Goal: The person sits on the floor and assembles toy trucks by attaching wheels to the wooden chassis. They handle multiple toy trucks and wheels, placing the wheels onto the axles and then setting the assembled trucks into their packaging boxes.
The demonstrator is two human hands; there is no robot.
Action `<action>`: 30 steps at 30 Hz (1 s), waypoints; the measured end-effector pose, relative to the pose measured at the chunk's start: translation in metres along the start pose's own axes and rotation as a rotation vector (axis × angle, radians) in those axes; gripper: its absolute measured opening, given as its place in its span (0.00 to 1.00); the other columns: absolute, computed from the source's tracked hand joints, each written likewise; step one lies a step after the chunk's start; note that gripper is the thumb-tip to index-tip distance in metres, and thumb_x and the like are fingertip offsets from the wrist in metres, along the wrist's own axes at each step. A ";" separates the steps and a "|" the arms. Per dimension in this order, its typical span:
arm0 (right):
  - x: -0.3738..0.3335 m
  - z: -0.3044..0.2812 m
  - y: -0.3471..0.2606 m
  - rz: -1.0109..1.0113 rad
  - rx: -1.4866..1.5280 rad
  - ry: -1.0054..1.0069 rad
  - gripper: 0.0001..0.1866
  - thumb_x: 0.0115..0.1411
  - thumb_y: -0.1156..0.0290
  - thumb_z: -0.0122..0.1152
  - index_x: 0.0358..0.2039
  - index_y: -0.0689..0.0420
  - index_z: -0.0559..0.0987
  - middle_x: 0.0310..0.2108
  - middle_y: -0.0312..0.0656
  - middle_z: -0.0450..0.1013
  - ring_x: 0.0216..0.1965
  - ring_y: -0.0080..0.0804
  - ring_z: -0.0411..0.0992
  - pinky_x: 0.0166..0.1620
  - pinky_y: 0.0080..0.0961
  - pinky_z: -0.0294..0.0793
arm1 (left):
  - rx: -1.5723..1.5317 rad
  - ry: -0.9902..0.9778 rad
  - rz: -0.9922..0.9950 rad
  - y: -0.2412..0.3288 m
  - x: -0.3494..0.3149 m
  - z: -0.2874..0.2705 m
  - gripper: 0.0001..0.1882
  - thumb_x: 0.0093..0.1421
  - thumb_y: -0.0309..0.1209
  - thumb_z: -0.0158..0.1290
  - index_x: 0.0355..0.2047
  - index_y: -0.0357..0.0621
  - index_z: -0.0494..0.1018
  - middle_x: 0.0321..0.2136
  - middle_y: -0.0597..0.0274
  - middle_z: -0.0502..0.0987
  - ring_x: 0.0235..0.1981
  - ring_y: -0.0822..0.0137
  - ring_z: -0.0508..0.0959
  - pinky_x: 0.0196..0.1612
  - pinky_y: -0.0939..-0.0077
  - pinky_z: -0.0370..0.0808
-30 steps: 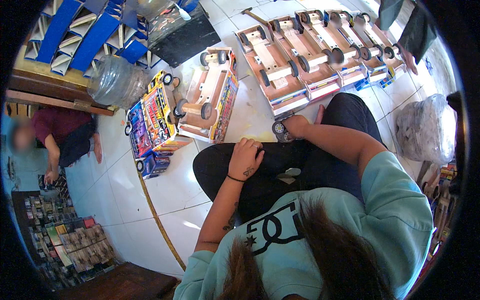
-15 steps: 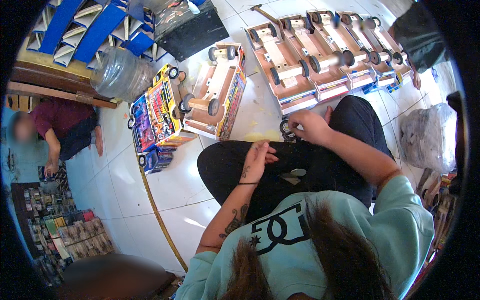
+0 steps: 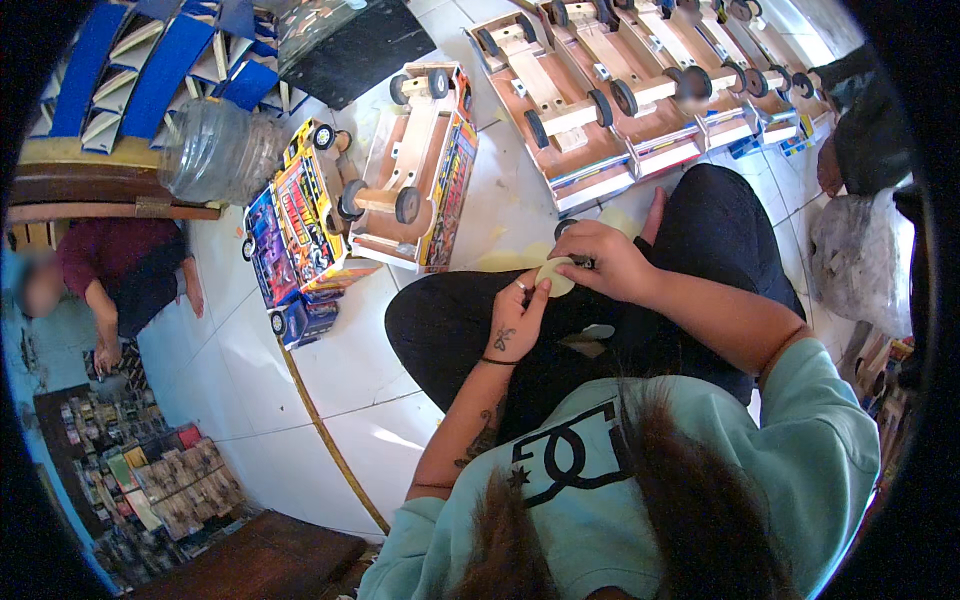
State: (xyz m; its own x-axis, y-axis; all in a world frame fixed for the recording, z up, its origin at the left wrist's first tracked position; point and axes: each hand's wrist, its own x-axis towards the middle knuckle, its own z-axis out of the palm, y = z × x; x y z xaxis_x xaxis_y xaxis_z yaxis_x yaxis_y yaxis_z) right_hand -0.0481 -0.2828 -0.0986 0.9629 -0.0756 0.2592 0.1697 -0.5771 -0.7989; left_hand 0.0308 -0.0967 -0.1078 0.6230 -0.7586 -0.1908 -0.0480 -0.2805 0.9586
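Observation:
In front of my folded legs, my left hand (image 3: 518, 318) pinches a thin pale-yellow disc (image 3: 556, 283) between thumb and fingers. My right hand (image 3: 612, 262) meets it from the other side, closed, with a small dark piece (image 3: 583, 261) at its fingertips; its kind I cannot make out. The fingers hide part of both. Just beyond the right hand, a dark wheel (image 3: 565, 228) shows partly on the floor. A small pale scrap (image 3: 597, 331) lies on my dark trousers.
Upturned wooden toy trucks (image 3: 560, 110) stand in a row ahead. An upturned truck bed (image 3: 412, 235) and a colourful toy truck (image 3: 300, 215) sit front left. Clear plastic wrap (image 3: 215, 150), blue-and-wood parts (image 3: 180, 70) and a crouching person (image 3: 125, 265) are further left. Another person's dark sleeve (image 3: 865, 130) shows right.
My right hand has left the wheel on the floor and come nearer my left hand. The pale disc now shows between them. The view has shifted slightly.

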 end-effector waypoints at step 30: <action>-0.001 0.001 0.005 0.033 -0.033 0.025 0.08 0.47 0.73 0.65 0.27 0.56 0.74 0.27 0.40 0.71 0.34 0.42 0.69 0.38 0.35 0.69 | 0.586 0.180 0.374 0.000 0.013 -0.001 0.07 0.53 0.29 0.57 0.32 0.41 0.77 0.31 0.57 0.78 0.36 0.55 0.76 0.43 0.64 0.70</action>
State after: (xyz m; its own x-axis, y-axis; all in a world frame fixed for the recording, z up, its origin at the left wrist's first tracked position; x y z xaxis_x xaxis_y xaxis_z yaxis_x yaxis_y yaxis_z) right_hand -0.0483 -0.2852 -0.1032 0.9621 -0.1155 0.2472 0.1306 -0.6008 -0.7887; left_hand 0.0401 -0.1057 -0.1101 0.5998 -0.7709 0.2145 -0.6633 -0.3290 0.6722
